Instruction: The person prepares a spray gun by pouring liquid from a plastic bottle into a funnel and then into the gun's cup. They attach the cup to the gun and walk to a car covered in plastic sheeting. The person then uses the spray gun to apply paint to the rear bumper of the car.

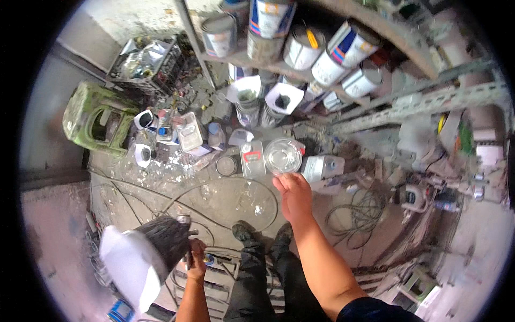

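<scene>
My left hand is closed round a spray gun with a dark, grimy cup and a white paper cone on it, tilted to the lower left. My right hand reaches forward, fingers bent at the near rim of a round clear plastic container; they seem to grip it, though the contact is small in view. Beside that container stand a clear rectangular jug with a red part, a dark round tin and a pale plastic canister.
Paint cans stand on a metal shelf ahead, paper-topped cans below. A crate, green stool and cluttered cups are at left. Hoses lie around my feet and a slatted grate.
</scene>
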